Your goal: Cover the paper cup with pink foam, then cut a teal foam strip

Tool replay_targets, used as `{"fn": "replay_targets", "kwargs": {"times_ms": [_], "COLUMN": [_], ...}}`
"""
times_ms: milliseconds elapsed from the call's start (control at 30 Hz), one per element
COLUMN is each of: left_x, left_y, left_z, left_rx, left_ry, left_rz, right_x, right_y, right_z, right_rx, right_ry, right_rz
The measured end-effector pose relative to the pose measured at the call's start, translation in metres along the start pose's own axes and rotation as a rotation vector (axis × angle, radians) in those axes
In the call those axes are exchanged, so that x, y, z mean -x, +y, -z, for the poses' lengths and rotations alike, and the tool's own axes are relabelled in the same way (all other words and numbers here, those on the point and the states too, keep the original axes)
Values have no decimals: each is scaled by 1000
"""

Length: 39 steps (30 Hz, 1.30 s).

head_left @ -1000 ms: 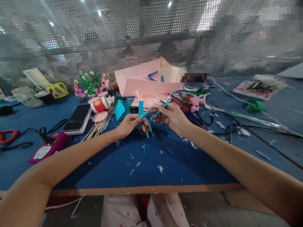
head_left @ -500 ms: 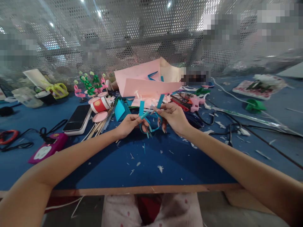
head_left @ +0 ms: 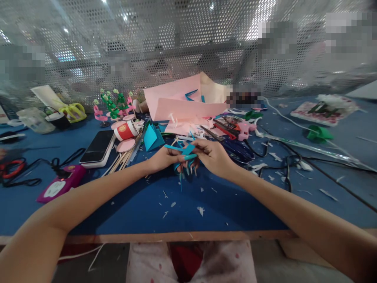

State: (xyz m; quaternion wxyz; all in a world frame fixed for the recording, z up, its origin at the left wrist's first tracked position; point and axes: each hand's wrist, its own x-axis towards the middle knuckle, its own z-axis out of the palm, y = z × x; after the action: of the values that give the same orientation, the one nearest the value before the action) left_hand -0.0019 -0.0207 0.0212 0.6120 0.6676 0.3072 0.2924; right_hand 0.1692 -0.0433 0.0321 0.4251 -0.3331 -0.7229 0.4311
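Note:
Over the middle of the blue table (head_left: 206, 204), my left hand (head_left: 165, 157) and my right hand (head_left: 212, 155) meet, fingers closed. Both pinch a bent teal paper strip (head_left: 183, 150); its ends stick out sideways between the fingertips and a loop of it hangs below them. Folded teal paper pieces (head_left: 152, 137) stand just behind my left hand. Pink paper sheets (head_left: 185, 103) are piled farther back.
A phone (head_left: 97, 147), a red paper cup (head_left: 127, 130) and wooden sticks (head_left: 123, 158) lie at left. A magenta device (head_left: 60, 183) with black cables sits nearer left. A pink glue gun (head_left: 243, 129), cords and scissors lie at right. White scraps dot the table. A perforated metal screen stands behind.
My hands have come closer together and dropped slightly toward the table. The strip, which stood up with open loops, is now folded flat and sideways between my fingertips.

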Motion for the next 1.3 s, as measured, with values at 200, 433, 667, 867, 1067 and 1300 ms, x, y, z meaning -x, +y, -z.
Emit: {"fn": "replay_targets", "kwargs": {"times_ms": [200,433,667,867,1067,1300], "left_x": [1,1,-1,-5,-4,-1], "left_y": [0,-2,-3,-16,-12,-10], "left_z": [1,1,1,7,8,9], "left_rx": [-21,-77,-67,141,226,-19], "left_ry": [-14,29,92,59,174,107], "left_rz": [54,55,25,-146,-160,-91], "right_x": [6,5,0,-5,-7,-6], "right_y": [-5,-4,-1,0,2,11], "right_z": [5,4,-2,0,6,5], "right_rx": [-178,125,-96,-372,-240,286], "right_ry": [-246,-158,-90,-28,220,156], "right_rz": [66,111,-84,-157,-148,-6]}}
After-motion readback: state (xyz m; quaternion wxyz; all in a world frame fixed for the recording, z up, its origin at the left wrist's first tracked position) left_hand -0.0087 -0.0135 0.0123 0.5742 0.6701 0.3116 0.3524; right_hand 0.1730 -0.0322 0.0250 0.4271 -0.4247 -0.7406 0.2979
